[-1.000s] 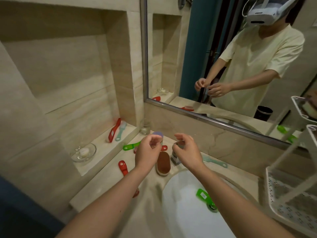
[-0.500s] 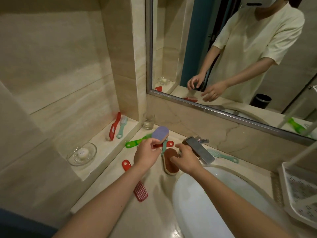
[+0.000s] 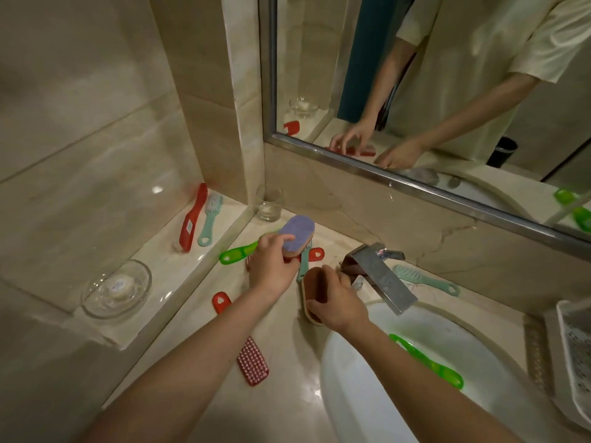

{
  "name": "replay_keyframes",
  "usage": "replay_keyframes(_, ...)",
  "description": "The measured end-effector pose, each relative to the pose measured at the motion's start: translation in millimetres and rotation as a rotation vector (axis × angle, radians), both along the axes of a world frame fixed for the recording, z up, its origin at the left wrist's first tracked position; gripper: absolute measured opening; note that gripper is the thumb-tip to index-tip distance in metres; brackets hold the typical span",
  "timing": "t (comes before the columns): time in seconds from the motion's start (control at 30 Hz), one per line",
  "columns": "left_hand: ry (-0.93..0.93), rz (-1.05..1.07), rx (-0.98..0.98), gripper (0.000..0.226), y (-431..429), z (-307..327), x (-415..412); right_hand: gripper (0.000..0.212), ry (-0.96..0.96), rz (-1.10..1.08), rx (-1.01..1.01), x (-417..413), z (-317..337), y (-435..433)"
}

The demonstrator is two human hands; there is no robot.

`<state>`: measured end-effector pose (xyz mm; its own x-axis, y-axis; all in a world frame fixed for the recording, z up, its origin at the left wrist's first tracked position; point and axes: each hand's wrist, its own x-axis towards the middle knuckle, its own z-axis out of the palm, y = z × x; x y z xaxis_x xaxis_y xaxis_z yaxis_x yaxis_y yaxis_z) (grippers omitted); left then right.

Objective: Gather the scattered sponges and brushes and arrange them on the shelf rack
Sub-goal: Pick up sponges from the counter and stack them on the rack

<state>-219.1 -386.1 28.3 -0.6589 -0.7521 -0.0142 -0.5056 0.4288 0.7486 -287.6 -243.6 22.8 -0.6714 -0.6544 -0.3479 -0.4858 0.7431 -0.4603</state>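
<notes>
My left hand [image 3: 271, 265] grips a purple oval sponge [image 3: 297, 231] at the back of the counter. My right hand [image 3: 337, 300] curls round a brown oval sponge [image 3: 311, 282] lying beside the basin. Under and between them lie a teal brush [image 3: 303, 262], a green brush [image 3: 238, 252] and a red brush handle [image 3: 315, 253]. A red brush [image 3: 244, 343] lies near the counter's front. On the left ledge rest a red brush [image 3: 192, 217] and a teal brush [image 3: 211, 219]. Another teal brush [image 3: 423, 279] lies behind the tap. A green brush [image 3: 428, 361] sits in the basin. The white shelf rack [image 3: 572, 353] shows at the right edge.
A steel tap [image 3: 379, 276] juts over the white basin [image 3: 367, 394] right beside my right hand. A drinking glass [image 3: 269, 203] stands in the corner. A glass soap dish [image 3: 116, 287] sits on the left ledge. The mirror [image 3: 431, 91] runs along the back wall.
The view tilted down and closer. My left hand took the purple sponge and holds it low over the counter. My right hand came down from the tap onto the brown sponge.
</notes>
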Motion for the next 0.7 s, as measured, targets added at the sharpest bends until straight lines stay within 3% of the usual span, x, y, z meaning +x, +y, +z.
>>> replay_keyframes(0.37,-0.086,-0.035,-0.023,0.061,-12.5,-38.8,-37.7,0.097,-0.065,-0.028,0.051,-4.0,-27.3,-8.7)
replay_keyframes(0.7,0.032,0.124,0.091,0.040,-13.7,-28.3,-43.5,0.069,-0.300,-0.204,-0.158,-10.8,-13.2,-14.9)
